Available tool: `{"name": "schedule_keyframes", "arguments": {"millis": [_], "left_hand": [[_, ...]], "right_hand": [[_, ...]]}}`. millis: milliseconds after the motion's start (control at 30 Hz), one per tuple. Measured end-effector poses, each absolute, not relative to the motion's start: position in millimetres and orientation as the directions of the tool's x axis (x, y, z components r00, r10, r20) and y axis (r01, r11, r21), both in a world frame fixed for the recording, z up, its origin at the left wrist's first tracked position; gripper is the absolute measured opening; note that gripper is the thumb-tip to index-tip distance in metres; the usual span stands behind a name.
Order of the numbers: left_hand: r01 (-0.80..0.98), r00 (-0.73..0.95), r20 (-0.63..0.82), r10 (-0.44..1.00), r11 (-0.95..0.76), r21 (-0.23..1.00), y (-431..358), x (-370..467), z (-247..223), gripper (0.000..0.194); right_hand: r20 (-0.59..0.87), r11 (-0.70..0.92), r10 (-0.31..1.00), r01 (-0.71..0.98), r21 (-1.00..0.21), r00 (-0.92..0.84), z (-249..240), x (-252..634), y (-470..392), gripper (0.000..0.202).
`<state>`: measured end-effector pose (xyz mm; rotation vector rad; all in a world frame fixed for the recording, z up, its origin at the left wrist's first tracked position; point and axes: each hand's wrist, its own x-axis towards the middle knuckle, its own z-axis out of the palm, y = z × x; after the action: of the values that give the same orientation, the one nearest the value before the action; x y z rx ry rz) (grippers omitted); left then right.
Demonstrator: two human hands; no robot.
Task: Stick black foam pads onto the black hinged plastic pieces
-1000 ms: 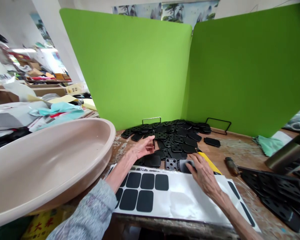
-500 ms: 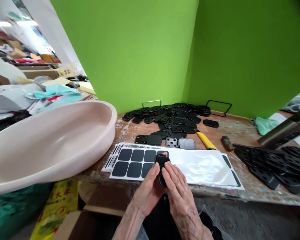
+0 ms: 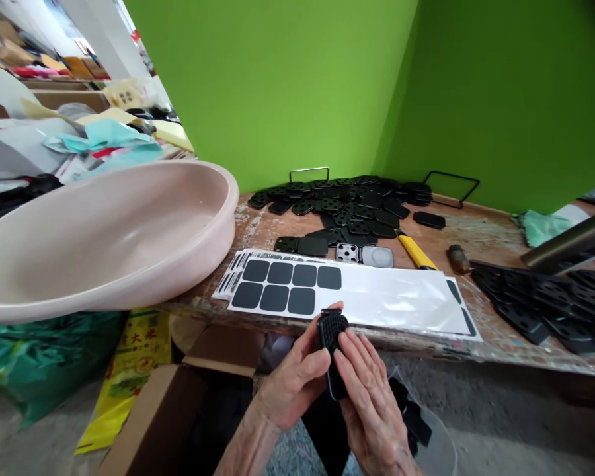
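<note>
Black hinged piece point(image 3: 333, 360): held in both hands just off the near edge of the desk point(image 3: 203, 305), tilted, with a narrow hinge-like end pointing away and a ridged patch on the upper face.
Left hand point(image 3: 292, 383): closed on the piece from the left, thumb laid over its near face, fingers partly hidden behind.
Right hand point(image 3: 369, 393): brought in against the piece from the other side, fingers lined up along its edge and face; thumb hard to tell.
Step in hand: by the look of the grip, a two-handed press or steadying of the piece; closed fully or not, impossible to tell.
Next move: calls for firm left-hand support before any easing of the right fingers, and for even pressure clear of the hinge end.
Sheet point(image 3: 391, 294): laid flat along the near edge, with seven dark rounded squares point(image 3: 301, 301) at left and bare white backing to the right.
Opened pieces: just beyond the sheet, one dark point(image 3: 312, 246), one with a perforated half point(image 3: 347, 252) beside a smooth grey half point(image 3: 377, 256).
Yellow-handled cutter point(image 3: 416, 252): slanted beside the grey half.
Black pile point(image 3: 347, 211): heaped farther back, before a green screen point(image 3: 277, 86).
Outer left: a pale pink basin point(image 3: 178, 228).
</note>
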<state>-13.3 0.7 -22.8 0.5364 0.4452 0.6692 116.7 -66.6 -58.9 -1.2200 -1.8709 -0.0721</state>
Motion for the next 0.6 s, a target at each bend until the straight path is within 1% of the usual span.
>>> {"name": "schedule_keyframes", "arguments": {"millis": [100, 267, 333, 433, 467, 500, 533, 600], "left_hand": [[-0.448, 0.675, -0.252, 0.693, 0.657, 0.607, -3.8, -13.4, -21.4, 0.066], [-0.425, 0.613, -0.340, 0.713, 0.660, 0.619, -7.4, -12.3, -24.5, 0.059], [-0.422, 0.605, -0.340, 0.720, 0.651, 0.631, -7.8, -10.9, -27.2, 0.059], [-0.435, 0.593, -0.300, 0.747, 0.611, 0.661, -9.9, -7.3, -28.2, 0.060], [-0.443, 0.584, -0.281, 0.762, 0.589, 0.675, -10.9, -5.9, -27.3, 0.060], [-0.447, 0.568, -0.267, 0.778, 0.564, 0.694, -11.9, -4.3, -25.8, 0.058], [-0.438, 0.547, -0.263, 0.795, 0.540, 0.719, -12.7, -2.8, -23.9, 0.055], [-0.381, 0.484, -0.283, 0.828, 0.491, 0.783, -13.8, 0.2, -20.0, 0.041]], "right_hand": [[0.674, 0.517, 0.727, 0.748, -0.415, -0.129, -59.5, 115.5, -70.0, 0.064], [0.676, 0.498, 0.732, 0.742, -0.449, -0.083, -60.8, 114.6, -72.2, 0.062], [0.667, 0.487, 0.743, 0.732, -0.477, -0.060, -60.9, 114.3, -72.8, 0.064], [0.663, 0.484, 0.748, 0.712, -0.508, -0.035, -58.9, 113.3, -74.9, 0.065], [0.649, 0.469, 0.761, 0.698, -0.541, -0.009, -57.7, 113.0, -76.4, 0.063], [0.614, 0.434, 0.789, 0.671, -0.602, 0.041, -56.5, 113.1, -78.7, 0.061], [0.547, 0.367, 0.829, 0.629, -0.686, 0.113, -55.7, 113.7, -81.8, 0.058], [0.321, 0.155, 0.905, 0.486, -0.860, 0.280, -56.3, 116.5, -90.1, 0.049]]}}
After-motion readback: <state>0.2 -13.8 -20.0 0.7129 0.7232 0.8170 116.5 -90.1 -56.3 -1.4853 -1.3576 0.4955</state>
